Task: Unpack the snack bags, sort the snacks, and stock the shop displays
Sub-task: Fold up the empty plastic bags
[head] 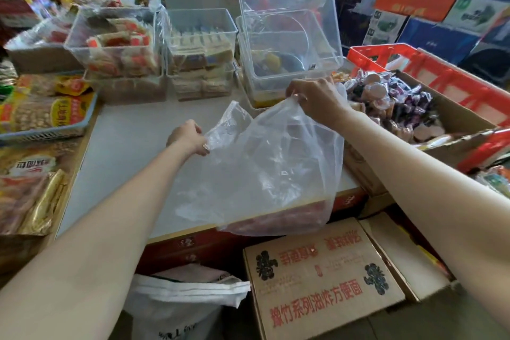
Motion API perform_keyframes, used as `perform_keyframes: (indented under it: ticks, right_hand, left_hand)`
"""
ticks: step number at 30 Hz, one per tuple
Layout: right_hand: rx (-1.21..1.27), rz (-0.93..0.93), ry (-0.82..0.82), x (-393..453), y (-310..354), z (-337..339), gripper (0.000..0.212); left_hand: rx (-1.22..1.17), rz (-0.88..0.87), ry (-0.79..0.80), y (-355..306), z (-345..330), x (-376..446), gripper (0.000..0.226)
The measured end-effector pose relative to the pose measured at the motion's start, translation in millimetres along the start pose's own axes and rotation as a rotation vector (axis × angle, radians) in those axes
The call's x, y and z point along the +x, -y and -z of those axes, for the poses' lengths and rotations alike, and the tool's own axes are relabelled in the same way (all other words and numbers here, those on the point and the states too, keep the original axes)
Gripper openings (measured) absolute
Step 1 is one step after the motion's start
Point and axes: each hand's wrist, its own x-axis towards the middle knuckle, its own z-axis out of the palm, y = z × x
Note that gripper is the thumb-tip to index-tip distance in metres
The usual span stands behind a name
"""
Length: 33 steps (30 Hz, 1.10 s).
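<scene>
Blue basket (69,130): far to the left of the left fingers, holding yellow and red snack packets.
Gold packets (36,201): left of the left forearm, lying at the table's left edge.
Left clear bin (110,44): beyond the left fingers and up-left of them, stacked with red-and-white wrapped snacks.
Middle clear bin (201,50): straight beyond the left fingers, filled with rows of tan and blue wrapped pieces.
Left hand (187,136): fingers curled, pinching the left edge of the plastic bag between thumb and fingertips.
White table (124,146): under both hands; bare surface lies left of the left fingers.
Plastic bag (270,168): clear and nearly empty, stretched between the two hands and hanging down past the table's front edge; something reddish shows through its bottom corner.
Lidded clear bins (289,36): beyond the right fingers, stacked, the top one tilted.
Right hand (317,99): fingers curled, gripping the bag's upper right edge, higher than the left hand.
Cardboard box (455,119): right of the right fingers, full of small wrapped snacks, sitting in a red crate (441,74).
Printed carton (323,284): below the right fingers, on the floor in front of the table.
</scene>
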Motion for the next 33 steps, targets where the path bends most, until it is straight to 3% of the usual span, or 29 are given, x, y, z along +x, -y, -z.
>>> perform_keyframes:
  ticks: [2,4,6,9,12,14,15,17,19,21,23,26,28,31,33]
  right_hand:
    - [-0.215,-0.146,0.254,-7.3,-8.1,3.9,0.033]
    - [-0.401,-0.348,0.363,-21.6,-24.8,13.2,0.035]
    - [-0.503,-0.55,0.358,-36.1,-45.2,26.2,0.036]
    - [-0.451,-0.695,0.239,-38.8,-60.8,41.7,0.035]
    - [-0.369,-0.623,0.173,-22.7,-48.4,51.8,0.033]
    - [-0.302,-0.512,0.179,-13.8,-35.3,53.5,0.037]
    - [-0.253,-0.464,0.19,-10.8,-26.3,53.8,0.038]
    - [-0.128,-0.353,0.222,-6.2,-7.5,52.1,0.034]
    - [0.016,-0.223,0.245,-5.0,17.1,49.4,0.027]
    - [0.09,-0.114,0.245,-7.8,43.6,50.8,0.024]
    - [0.111,-0.048,0.234,-12.8,60.0,53.0,0.024]
    - [0.019,-0.088,0.352,-27.9,52.0,57.3,0.037]
    - [-0.09,-0.191,0.42,-42.5,32.4,56.7,0.038]
    - [0.054,-0.373,0.17,-64.1,7.9,68.4,0.017]
    - [0.181,-0.429,0.103,-70.1,0.1,77.6,0.019]
  left_hand:
    - [-0.153,0.007,-0.153,-0.5,15.2,-4.4,0.025]
    - [-0.374,0.033,-0.326,5.0,43.8,-2.5,0.026]
    - [-0.544,0.108,-0.492,19.5,74.4,1.1,0.03]
    - [-0.566,0.148,-0.57,35.4,107.4,0.0,0.041]
    - [-0.141,0.199,-0.335,34.7,113.1,5.1,0.019]
    - [0.225,0.254,-0.194,24.0,108.6,0.8,0.05]
    - [0.341,0.198,-0.194,12.8,105.6,-8.4,0.059]
    - [0.517,-0.133,-0.218,-16.4,93.6,-24.1,0.071]
    - [0.597,-0.52,-0.048,-51.1,73.0,-37.0,0.09]
    - [0.555,-0.672,0.114,-80.3,47.8,-53.4,0.102]
    - [0.527,-0.724,0.106,-98.7,26.7,-65.8,0.084]
    - [0.568,-0.725,0.006,-102.6,18.5,-67.0,0.02]
    - [0.564,-0.662,0.036,-90.3,29.3,-61.8,0.011]
    - [0.573,-0.575,0.089,-67.1,42.5,-52.0,0.012]
    - [0.494,-0.536,0.12,-54.4,45.8,-50.4,0.012]
